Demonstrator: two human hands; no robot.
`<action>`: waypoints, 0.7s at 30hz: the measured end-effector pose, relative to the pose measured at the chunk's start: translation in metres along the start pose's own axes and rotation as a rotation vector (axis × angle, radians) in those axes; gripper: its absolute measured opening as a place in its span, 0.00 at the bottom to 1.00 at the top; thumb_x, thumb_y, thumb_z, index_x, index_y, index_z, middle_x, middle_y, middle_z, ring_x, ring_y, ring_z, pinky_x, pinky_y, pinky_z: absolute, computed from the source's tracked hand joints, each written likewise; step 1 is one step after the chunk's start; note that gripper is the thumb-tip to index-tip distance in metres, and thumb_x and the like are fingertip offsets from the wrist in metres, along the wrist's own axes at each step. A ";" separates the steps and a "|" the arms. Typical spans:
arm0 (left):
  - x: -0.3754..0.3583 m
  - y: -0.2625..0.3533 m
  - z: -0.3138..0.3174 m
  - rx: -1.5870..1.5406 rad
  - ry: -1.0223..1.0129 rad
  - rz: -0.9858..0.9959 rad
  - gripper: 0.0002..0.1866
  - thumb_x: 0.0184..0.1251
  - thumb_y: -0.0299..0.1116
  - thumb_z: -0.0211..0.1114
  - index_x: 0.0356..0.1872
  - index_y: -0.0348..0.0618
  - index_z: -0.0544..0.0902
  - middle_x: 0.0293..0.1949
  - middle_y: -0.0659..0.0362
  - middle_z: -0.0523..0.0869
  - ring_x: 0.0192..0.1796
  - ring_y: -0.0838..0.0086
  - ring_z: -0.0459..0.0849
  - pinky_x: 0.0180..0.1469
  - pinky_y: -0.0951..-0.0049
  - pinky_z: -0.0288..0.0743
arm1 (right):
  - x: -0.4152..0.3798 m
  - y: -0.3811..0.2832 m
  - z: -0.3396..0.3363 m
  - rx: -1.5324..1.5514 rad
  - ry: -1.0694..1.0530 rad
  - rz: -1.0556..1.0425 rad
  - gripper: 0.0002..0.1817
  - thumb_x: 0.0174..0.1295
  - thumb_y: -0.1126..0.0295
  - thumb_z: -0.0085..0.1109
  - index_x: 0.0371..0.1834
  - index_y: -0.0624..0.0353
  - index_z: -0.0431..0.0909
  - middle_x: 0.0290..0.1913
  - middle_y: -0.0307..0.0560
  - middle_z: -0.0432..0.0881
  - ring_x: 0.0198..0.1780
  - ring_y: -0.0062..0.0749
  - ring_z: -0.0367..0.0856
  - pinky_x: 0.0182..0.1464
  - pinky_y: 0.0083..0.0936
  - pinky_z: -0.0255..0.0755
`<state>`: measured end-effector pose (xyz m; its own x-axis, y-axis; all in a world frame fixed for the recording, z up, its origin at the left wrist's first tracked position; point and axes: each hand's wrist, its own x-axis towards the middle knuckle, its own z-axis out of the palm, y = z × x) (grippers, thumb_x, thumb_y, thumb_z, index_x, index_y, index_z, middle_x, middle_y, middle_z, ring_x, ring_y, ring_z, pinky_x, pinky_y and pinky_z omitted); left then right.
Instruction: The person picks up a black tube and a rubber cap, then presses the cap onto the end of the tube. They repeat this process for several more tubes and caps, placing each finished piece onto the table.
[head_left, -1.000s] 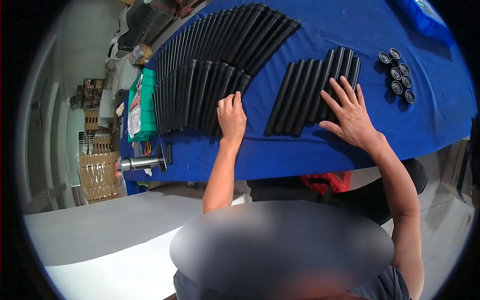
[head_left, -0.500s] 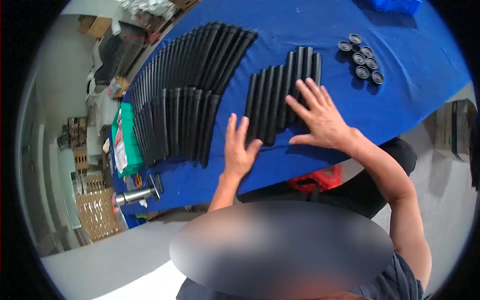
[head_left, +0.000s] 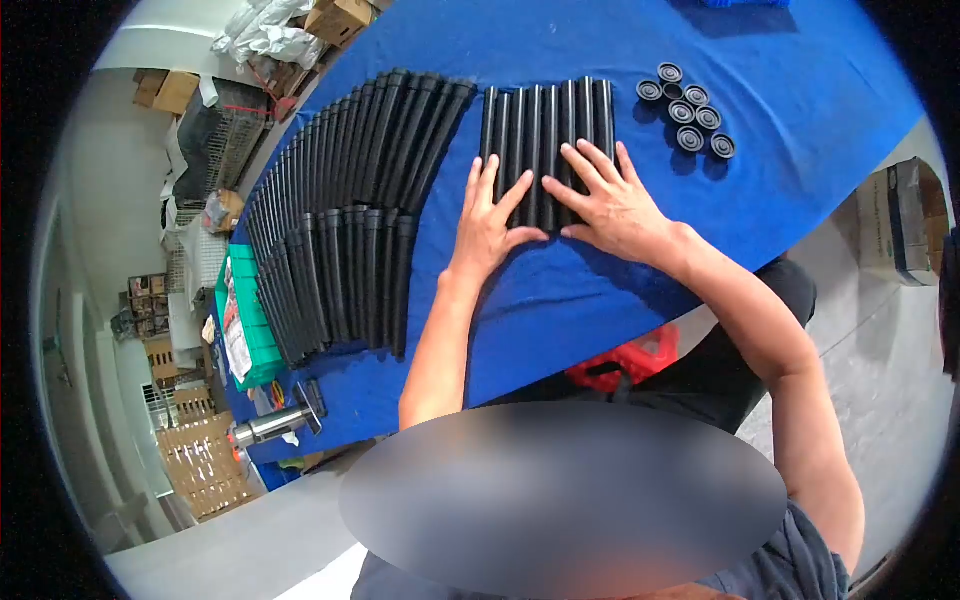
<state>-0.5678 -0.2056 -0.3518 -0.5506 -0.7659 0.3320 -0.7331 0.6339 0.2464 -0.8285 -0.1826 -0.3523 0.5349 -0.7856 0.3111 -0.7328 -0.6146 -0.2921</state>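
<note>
At lower left, a metal cylinder (head_left: 270, 427) is lying on a blue tablecloth (head_left: 560, 320). Around the centre, the left hand (head_left: 487, 230) and right hand (head_left: 618, 215) are resting unclenched, fingers spread, along the near part of a row of plain black tubes (head_left: 535, 135) lying side by side. Collared black tubes (head_left: 373, 260) are fanning out in two tiers at left, beside a green crate (head_left: 262, 335). Round black caps (head_left: 708, 117) are sitting clustered at upper right.

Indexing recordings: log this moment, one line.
left hand: on black tubes, left | right hand: on tubes, right | round black caps: untouched
</note>
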 end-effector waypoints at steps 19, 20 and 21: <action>0.006 -0.010 0.005 -0.171 0.101 -0.147 0.58 0.53 0.69 0.74 0.79 0.40 0.66 0.81 0.40 0.61 0.83 0.45 0.58 0.82 0.49 0.56 | 0.004 0.020 -0.025 0.013 0.183 -0.011 0.45 0.61 0.41 0.70 0.77 0.54 0.69 0.78 0.62 0.66 0.81 0.57 0.61 0.81 0.60 0.53; 0.007 -0.009 0.003 -0.227 0.129 -0.200 0.57 0.58 0.73 0.70 0.79 0.40 0.67 0.81 0.40 0.62 0.83 0.46 0.60 0.81 0.50 0.56 | 0.005 0.020 -0.030 0.028 0.195 -0.013 0.44 0.62 0.41 0.69 0.77 0.53 0.69 0.78 0.62 0.66 0.81 0.56 0.61 0.81 0.59 0.54; 0.007 -0.007 0.002 -0.241 0.119 -0.225 0.56 0.63 0.78 0.60 0.79 0.40 0.67 0.81 0.41 0.63 0.82 0.48 0.63 0.81 0.52 0.58 | 0.007 0.021 -0.036 0.061 0.249 -0.042 0.43 0.62 0.44 0.70 0.78 0.49 0.67 0.78 0.60 0.66 0.80 0.55 0.63 0.81 0.58 0.54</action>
<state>-0.5670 -0.2157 -0.3535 -0.3252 -0.8802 0.3457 -0.7074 0.4691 0.5288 -0.8555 -0.1981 -0.3241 0.4387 -0.7220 0.5350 -0.6815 -0.6554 -0.3256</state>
